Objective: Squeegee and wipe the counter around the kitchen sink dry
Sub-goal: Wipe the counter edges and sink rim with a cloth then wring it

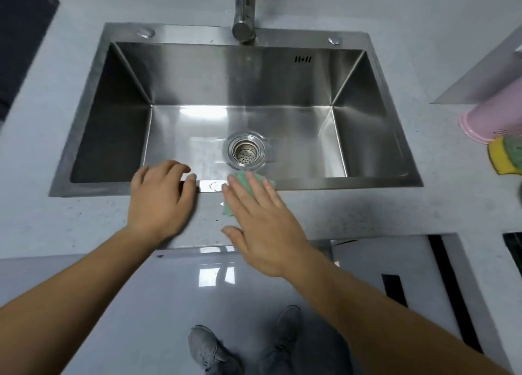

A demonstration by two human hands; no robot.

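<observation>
Standing on the glossy floor [135,304], two grey shoes [211,349] point toward the near edge of the bench [353,213]. The right grip [265,227] is released: its fingers are straight and spread, pressing a green cloth [228,210] flat. The cloth lies across the near bench strip and the near rim of the steel sink [324,183], mostly covered by the palm. The left grip [161,199], just beside it, holds nothing; it rests on the same strip with loosely bent fingers over the sink rim. The drain strainer [246,150] sits in the basin floor beyond the cloth. At the right bench edge lie a yellow sponge [501,160] and a pink cup [488,120]. The faucet [244,21] stands at the far sink rim.
</observation>
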